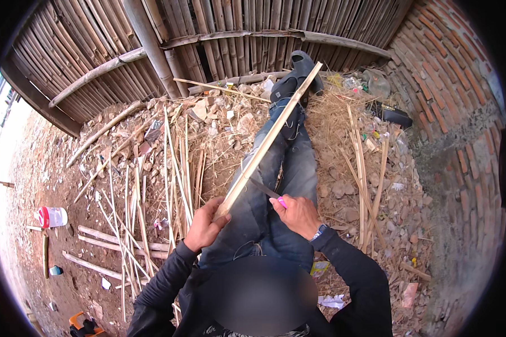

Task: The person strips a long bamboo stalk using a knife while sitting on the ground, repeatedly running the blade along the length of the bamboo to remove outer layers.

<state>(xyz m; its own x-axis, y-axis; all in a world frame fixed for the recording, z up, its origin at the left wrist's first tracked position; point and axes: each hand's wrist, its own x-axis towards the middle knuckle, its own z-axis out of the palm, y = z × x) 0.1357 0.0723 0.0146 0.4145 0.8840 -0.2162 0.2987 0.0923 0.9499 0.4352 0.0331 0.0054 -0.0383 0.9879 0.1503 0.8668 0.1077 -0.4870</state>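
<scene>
A long, pale bamboo strip slants across my outstretched legs, from my lap up past my shoes. My left hand is closed around its near end. In my right hand is a knife with a pink handle. Its blade points up and left, close to the strip's right edge; whether it touches the strip I cannot tell. My legs, in dark worn trousers, lie stretched out under the strip.
Split bamboo strips lie in a loose heap to my left, more strips to my right. Thicker poles rest on the rubble. A bamboo wall stands ahead, a brick wall at right. A red-and-white container sits far left.
</scene>
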